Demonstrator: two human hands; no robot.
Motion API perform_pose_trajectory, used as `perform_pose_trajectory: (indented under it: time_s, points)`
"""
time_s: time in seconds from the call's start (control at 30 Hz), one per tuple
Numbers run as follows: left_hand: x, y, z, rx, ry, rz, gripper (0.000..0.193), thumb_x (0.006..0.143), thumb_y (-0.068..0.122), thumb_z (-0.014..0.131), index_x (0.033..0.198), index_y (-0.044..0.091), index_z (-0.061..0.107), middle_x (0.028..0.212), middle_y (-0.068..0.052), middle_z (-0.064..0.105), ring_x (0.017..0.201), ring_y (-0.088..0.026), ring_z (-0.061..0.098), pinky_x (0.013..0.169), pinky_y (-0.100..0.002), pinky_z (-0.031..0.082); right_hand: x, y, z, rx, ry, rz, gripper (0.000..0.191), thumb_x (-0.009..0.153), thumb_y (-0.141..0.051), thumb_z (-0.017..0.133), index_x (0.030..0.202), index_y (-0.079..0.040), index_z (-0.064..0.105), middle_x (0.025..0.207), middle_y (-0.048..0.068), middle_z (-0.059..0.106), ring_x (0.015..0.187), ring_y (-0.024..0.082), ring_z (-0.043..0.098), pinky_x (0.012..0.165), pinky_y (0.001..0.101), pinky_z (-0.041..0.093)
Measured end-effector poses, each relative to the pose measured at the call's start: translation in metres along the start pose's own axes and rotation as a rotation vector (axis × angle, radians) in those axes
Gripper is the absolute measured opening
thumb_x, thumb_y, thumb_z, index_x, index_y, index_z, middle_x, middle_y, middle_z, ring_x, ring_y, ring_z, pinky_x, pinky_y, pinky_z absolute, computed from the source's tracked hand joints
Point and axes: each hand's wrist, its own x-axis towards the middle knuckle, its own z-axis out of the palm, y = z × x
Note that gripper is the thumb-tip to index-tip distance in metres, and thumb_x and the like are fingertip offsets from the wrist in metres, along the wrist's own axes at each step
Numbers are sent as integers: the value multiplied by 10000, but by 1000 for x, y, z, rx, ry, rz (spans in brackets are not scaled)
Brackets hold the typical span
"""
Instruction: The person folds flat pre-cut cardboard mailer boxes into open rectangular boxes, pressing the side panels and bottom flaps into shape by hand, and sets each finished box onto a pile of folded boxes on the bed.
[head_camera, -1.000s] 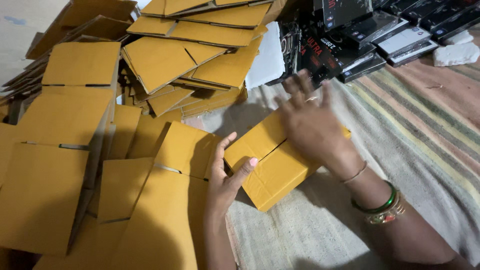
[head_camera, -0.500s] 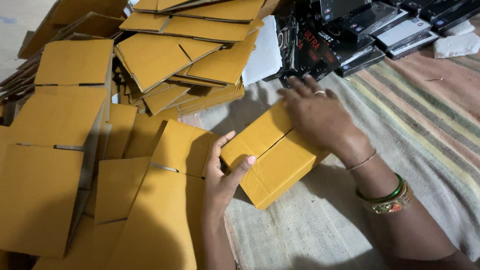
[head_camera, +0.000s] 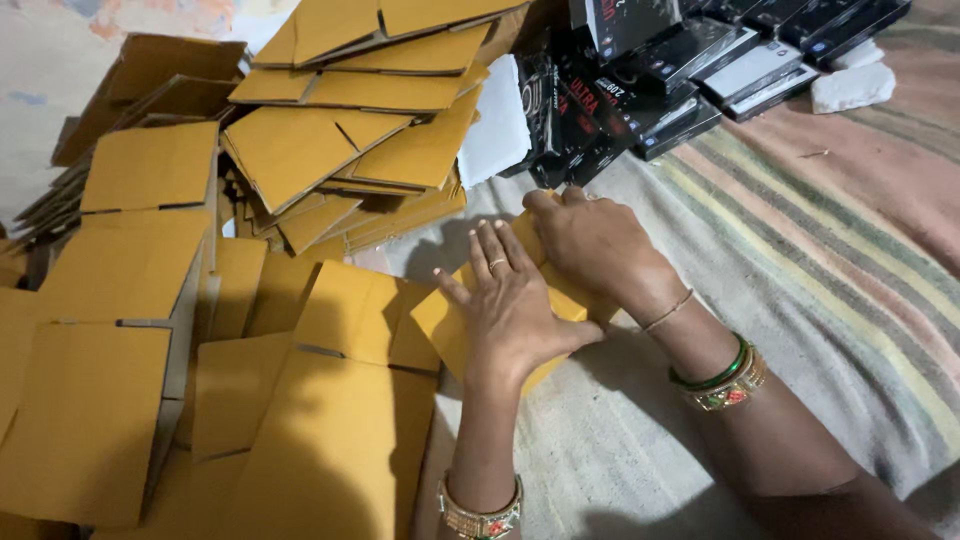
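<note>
In the head view, both hands press flat with no clenched grip: the left hand (head_camera: 512, 305) and right hand (head_camera: 598, 245) lie on a small yellow cardboard box (head_camera: 447, 322) on the striped cloth (head_camera: 800, 230). The box looks folded shut; flat cartons (head_camera: 330, 430) lie unfolded just beside it.

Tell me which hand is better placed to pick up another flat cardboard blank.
Left, probably. The left hand lies flat on the near part of the folded box, right beside the flat cardboard blanks. The right hand presses the box's far end, farther from them and nearer the black boxes.
</note>
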Motion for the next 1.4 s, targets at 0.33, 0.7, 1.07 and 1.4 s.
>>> perform_pose_trajectory:
  time_s: [0.33,0.7,1.07,1.4]
  points:
    - [4,-9,21,-3,110,82,1474,589,754,828,1568,-86,115,1614,-315,225,1519,-428,180,1169,-705,85,11,27,1,315,-199,55,545,1032,-457,416,1504,-187,448,1065,275,734,982,463,692,887,540,531]
    - [-35,-93,53,-566,318,-374,1257,818,785,599,1610,-46,87,1624,-294,255,1480,-408,343,1205,-545,326,14,34,-3,338,-331,170,670,1000,-604,367,1518,-186,446,1288,241,677,1226,409,636,1050,495,481]
    - [-15,-97,78,-1645,451,-14,881,872,453,725,1543,-19,403,1507,-153,529,1337,-286,538,1075,-410,474,18,54,-16,478,-269,141,930,906,-729,429,1586,-112,278,1438,228,555,1349,354,538,1102,443,436]
    - [14,-99,77,-358,1079,754,1126,810,418,875,1609,70,162,1564,-270,314,1463,-425,378,1210,-626,377,37,81,3,1838,-91,10,834,939,-597,491,1508,12,460,1428,178,605,1267,235,620,1042,337,530]
